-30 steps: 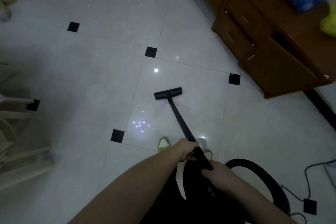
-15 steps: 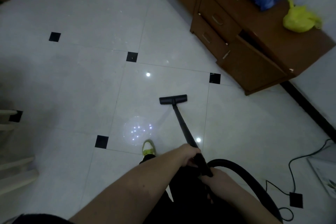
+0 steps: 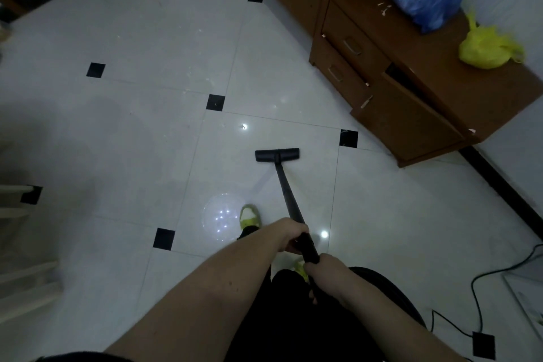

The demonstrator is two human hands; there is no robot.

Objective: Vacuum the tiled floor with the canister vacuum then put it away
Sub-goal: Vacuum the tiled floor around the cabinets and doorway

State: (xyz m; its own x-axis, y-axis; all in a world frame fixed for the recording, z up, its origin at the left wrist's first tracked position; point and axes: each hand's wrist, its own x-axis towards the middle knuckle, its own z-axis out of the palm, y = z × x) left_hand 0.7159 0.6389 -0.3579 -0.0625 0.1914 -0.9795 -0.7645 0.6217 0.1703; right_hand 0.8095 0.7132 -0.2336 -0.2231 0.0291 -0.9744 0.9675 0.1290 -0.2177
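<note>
Vacuuming is mid-way, by my read. Floor head [image 3: 277, 154] sits flat on the white tiled floor [image 3: 132, 132], and pale crumbs/specks show on the tiles beyond it, up toward the black inset [image 3: 215, 102], so that patch looks not yet done. Tiles near the person's feet look cleaner, but light is dim and can't be sure. Canister body isn't in view; only the black hose [image 3: 393, 288] loops off behind the right grip, w/ a power cord [image 3: 482, 303] trailing further right. Putting away is all still left.

Left grip [image 3: 289, 236] is clenched round the wand [image 3: 286, 188], ahead of the right grip [image 3: 326, 269], which grasps the handle end where the hose joins. Both wrap the tube; fingers partly hidden underneath.

Wand's long axis runs from the grips forward and slightly left, sloping down to the floor. Floor head lies crosswise to it, broad side facing away from the person, toward the specks. Wooden cabinet [image 3: 411, 91] stands ahead-right of the grips, well apart from the head. A green shoe [image 3: 249, 216] is just left of the left grip.
</note>
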